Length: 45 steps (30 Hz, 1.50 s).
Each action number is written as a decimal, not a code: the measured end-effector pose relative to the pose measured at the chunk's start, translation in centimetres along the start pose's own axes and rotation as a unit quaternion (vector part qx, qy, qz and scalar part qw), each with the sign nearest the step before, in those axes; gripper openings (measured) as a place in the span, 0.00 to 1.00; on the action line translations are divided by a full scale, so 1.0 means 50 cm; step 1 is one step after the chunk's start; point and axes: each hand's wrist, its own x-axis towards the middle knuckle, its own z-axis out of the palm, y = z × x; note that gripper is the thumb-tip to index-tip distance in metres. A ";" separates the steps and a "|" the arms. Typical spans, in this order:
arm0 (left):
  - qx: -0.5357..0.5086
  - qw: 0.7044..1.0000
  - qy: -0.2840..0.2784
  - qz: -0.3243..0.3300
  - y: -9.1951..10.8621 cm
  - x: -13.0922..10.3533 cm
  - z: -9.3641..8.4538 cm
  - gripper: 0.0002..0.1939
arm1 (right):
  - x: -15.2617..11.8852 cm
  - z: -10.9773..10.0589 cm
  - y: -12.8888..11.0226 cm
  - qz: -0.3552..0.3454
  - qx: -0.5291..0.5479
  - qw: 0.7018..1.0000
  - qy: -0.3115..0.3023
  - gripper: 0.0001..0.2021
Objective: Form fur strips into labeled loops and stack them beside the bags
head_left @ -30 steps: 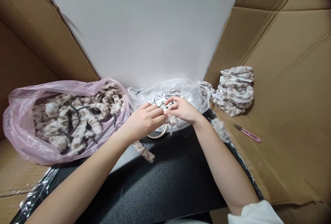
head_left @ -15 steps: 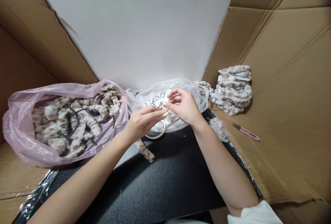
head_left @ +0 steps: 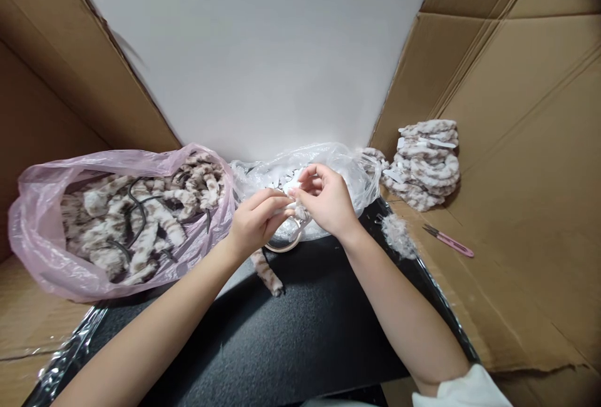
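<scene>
Over a clear plastic bag, both hands are close together with fingertips almost meeting. My left hand (head_left: 258, 218) is closed in a pinch around a furry, white-and-brown strip, a tuft of which shows between the hands. A furry length (head_left: 267, 274) shows below that hand on the black surface; whether it is the same piece is hidden. My right hand (head_left: 328, 201) pinches with thumb and index finger at a small white label, mostly covered by the fingers. Just under the hands lies a pale tan ring (head_left: 284, 247), like a tape roll. White labels (head_left: 285, 179) lie in the clear bag (head_left: 359, 175).
At left, a pink plastic bag (head_left: 40, 231) holds many furry strips (head_left: 150, 219) with dark cords. Furry bands with white tags (head_left: 427, 166) are stacked at right. Pink-handled snips (head_left: 448, 241) lie on cardboard (head_left: 498, 294), near a fluff clump (head_left: 398, 236). A black mat (head_left: 282, 338) covers the work surface.
The white label that stood upright in my right fingers is now lower and mostly hidden. My right hand has shifted slightly left, and a furry tuft now shows between the hands.
</scene>
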 end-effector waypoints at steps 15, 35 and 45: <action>0.026 0.998 -0.015 -0.047 0.012 -0.001 0.007 0.04 | -0.003 0.006 0.002 -0.027 -0.041 0.998 0.046 0.07; -0.086 0.973 -0.090 -0.194 0.020 0.034 -0.007 0.09 | 0.012 -0.011 0.009 0.088 0.139 0.986 -0.022 0.22; -0.173 0.964 0.022 -0.201 0.021 0.021 0.002 0.07 | 0.000 -0.008 -0.018 0.090 0.169 0.981 -0.036 0.20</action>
